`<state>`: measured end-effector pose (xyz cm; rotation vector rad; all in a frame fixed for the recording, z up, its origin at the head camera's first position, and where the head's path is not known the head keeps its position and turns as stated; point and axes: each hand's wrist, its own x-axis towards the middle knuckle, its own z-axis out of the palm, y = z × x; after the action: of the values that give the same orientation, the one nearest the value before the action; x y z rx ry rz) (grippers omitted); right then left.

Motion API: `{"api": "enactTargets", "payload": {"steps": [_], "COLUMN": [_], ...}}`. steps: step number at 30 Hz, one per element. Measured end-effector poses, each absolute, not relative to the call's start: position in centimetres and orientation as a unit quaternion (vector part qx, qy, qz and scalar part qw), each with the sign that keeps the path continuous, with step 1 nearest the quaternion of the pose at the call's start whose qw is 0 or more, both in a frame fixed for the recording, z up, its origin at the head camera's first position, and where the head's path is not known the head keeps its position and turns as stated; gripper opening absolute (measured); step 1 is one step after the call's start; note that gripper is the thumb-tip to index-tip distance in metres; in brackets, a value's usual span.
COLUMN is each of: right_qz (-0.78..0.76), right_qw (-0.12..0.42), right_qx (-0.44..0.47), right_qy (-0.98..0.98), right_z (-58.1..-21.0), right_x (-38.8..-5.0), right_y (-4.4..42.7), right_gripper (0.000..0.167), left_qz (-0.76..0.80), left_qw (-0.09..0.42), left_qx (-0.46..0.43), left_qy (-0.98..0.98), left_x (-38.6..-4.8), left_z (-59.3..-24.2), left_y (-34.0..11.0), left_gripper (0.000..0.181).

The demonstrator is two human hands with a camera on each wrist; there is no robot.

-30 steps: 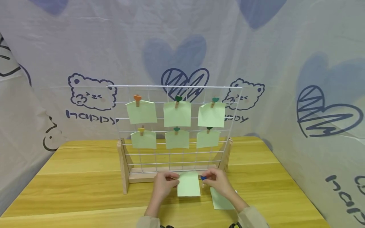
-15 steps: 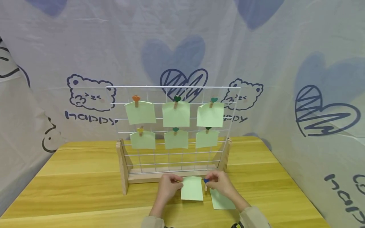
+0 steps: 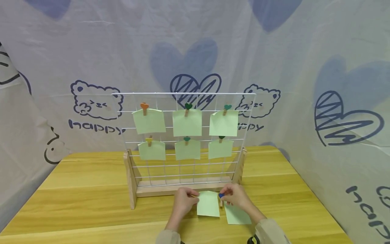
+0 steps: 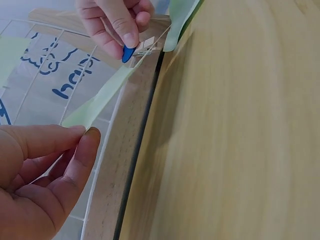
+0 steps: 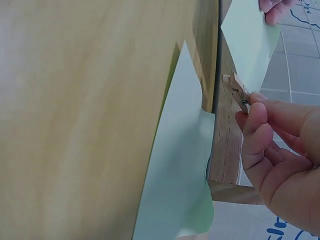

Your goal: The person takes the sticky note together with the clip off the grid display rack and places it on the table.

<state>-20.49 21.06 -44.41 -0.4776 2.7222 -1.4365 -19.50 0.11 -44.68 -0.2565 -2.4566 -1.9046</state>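
Observation:
My left hand (image 3: 183,202) pinches the left edge of a light green paper note (image 3: 208,204) between thumb and fingers. Seen edge-on in the left wrist view, the note (image 4: 102,95) is held in front of the rack's base. Just right of it, my right hand (image 3: 237,197) pinches a small wooden clothespin (image 5: 236,91) topped with a blue heart (image 4: 128,53). The clothespin's tip is close beside the note's right edge; whether they touch I cannot tell. A second green note (image 3: 238,217) lies on the table below my right hand, which partly covers it.
Behind the hands stands a white wire grid rack (image 3: 186,166) on a wooden base (image 3: 166,190). Several green notes hang on it in two rows, such as the top-middle note (image 3: 187,122), each under a heart clothespin. A printed cloth (image 3: 289,61) surrounds the wooden table (image 3: 76,203).
My left hand and its note have shifted right and slightly nearer to me. The right hand has moved slightly, and more of the clothespin's wooden end shows below the fingers.

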Motion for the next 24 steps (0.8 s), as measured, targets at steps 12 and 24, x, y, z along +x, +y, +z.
{"api": "enactTargets", "payload": {"steps": [12, 24], "right_qz": [-0.425, -0.412], "right_qw": [0.007, 0.016], "right_qx": [-0.173, -0.167], "right_qy": [0.889, 0.896], "right_z": [-44.8, -45.1], "right_x": [-20.9, -21.3], "right_y": [21.0, 20.9], "right_gripper": [0.009, 0.010], "left_qz": [-0.616, -0.603], "left_qw": [0.010, 0.004], "left_qx": [-0.071, -0.068], "left_qy": [-0.784, -0.795], "left_x": [-19.9, -20.2], "left_z": [-45.3, -46.0], "left_y": [0.8, 1.1], "left_gripper": [0.009, 0.011]}}
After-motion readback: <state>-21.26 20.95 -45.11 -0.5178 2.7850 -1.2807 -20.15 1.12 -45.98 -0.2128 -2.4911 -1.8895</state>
